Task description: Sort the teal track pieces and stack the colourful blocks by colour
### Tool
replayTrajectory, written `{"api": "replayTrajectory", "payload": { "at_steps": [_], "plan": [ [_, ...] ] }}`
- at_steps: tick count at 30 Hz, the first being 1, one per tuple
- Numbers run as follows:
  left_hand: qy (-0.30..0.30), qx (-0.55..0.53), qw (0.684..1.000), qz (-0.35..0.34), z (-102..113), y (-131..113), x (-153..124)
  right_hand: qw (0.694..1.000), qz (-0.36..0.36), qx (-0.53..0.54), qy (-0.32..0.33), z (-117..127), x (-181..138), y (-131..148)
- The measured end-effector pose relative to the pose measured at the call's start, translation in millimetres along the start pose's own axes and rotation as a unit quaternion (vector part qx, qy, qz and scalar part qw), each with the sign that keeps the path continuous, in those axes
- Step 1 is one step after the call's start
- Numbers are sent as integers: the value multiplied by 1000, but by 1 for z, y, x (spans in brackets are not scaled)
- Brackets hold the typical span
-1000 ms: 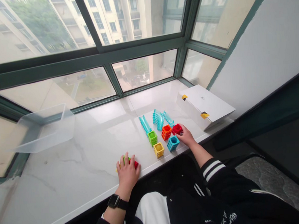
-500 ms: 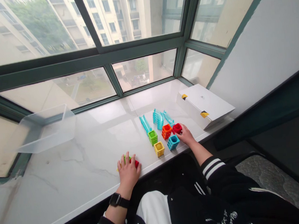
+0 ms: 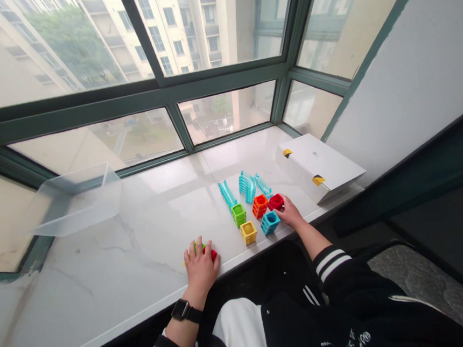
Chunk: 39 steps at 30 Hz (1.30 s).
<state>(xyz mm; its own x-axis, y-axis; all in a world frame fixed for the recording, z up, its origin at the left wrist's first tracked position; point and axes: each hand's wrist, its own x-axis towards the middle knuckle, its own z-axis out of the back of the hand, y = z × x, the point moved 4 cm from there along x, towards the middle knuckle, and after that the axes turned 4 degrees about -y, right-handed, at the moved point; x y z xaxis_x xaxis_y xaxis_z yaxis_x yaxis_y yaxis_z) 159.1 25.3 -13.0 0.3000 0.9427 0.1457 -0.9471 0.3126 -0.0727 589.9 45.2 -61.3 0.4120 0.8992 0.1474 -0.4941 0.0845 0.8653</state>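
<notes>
My left hand [image 3: 201, 267] lies over a small cluster of toy blocks [image 3: 211, 253] near the sill's front edge; green, red and yellow bits show past its closed fingers. My right hand [image 3: 291, 213] pinches a red cube block [image 3: 275, 201]. Beside it stand an orange cube [image 3: 260, 205], a blue cube [image 3: 269, 222], a green cube [image 3: 239, 214] and a yellow cube [image 3: 248, 232]. Behind them lie teal track pieces [image 3: 246, 185], one of them curved.
A white marble window sill [image 3: 140, 241] holds everything. A clear plastic bin [image 3: 75, 200] stands at the back left. A white cardboard box [image 3: 320, 167] lies at the right end by the wall. Window frames run along the back.
Both hands stay where they were on their blocks. The camera has shifted slightly, so the whole scene sits a little right and lower.
</notes>
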Motion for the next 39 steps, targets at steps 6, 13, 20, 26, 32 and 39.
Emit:
{"api": "replayTrajectory", "payload": {
  "at_steps": [6, 13, 20, 26, 32, 39],
  "plan": [
    [-1, 5, 1000, -3, 2, -1, 1, 1000, -3, 1, 9, 0, 0, -1],
    [2, 4, 1000, -3, 4, -2, 1, 999, 9, -34, -13, 3, -3, 9],
    [-7, 8, 1000, -7, 6, -3, 1, 998, -16, -62, -16, 5, -7, 14],
    [-7, 11, 1000, -7, 7, -3, 0, 996, -48, -68, -23, 3, -7, 11],
    [-8, 8, 1000, -4, 6, -3, 1, 996, -42, -73, -26, 3, -6, 15],
    [-7, -14, 1000, 0, 5, -2, 0, 996, -40, -76, -30, 2, -6, 19]
  ]
}}
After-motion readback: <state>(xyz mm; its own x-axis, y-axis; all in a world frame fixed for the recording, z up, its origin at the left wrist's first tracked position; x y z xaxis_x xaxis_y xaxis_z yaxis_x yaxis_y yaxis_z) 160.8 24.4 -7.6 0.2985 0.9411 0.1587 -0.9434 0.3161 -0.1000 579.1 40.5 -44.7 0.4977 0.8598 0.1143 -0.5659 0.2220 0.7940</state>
